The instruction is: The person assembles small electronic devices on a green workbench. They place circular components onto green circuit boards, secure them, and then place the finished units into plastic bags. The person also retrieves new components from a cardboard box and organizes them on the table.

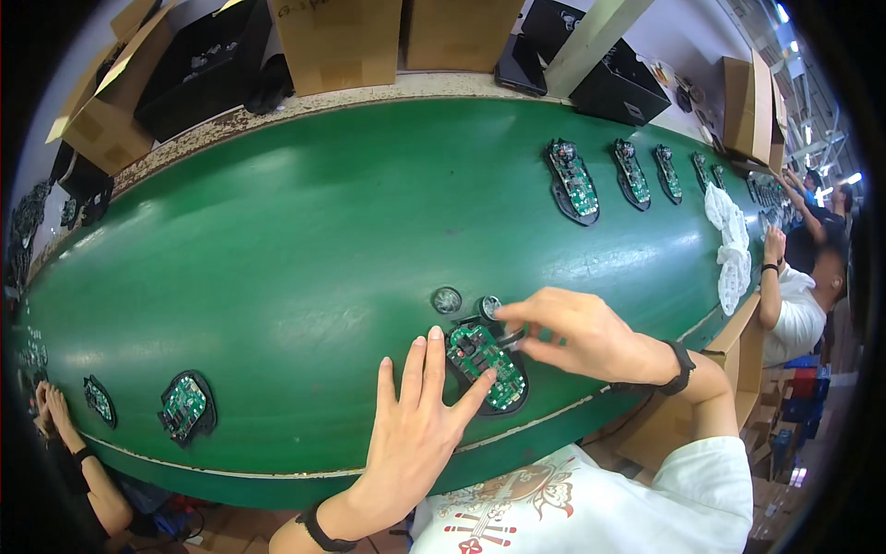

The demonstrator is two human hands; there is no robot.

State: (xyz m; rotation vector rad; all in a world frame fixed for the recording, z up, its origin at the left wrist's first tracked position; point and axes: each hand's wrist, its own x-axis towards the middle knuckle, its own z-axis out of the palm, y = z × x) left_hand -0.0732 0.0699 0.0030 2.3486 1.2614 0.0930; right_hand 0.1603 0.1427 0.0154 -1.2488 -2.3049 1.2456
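Observation:
A green circuit board in a black, elongated housing (pixel 504 391) lies on the green work surface in front of me. My left hand (pixel 413 427) rests flat with fingers spread at the housing's left side, and its thumb touches the board. Thumb and fingers of my right hand (pixel 591 334) are pinched around a small dark round part (pixel 509 340) at the upper right edge of the housing. Just beyond the housing sit two round, dark-rimmed pieces, one round piece (pixel 447 300) apart on the left and another round piece (pixel 490 307) close to my right fingertips.
More boards in housings lie on the green belt (pixel 305 249): one housing (pixel 187 406) at left, several, including this housing (pixel 573 183), at far right. A white plastic bag (pixel 729 247) lies right. Cardboard boxes (pixel 337 46) and black bins (pixel 620 85) line the back. Co-workers are at both ends.

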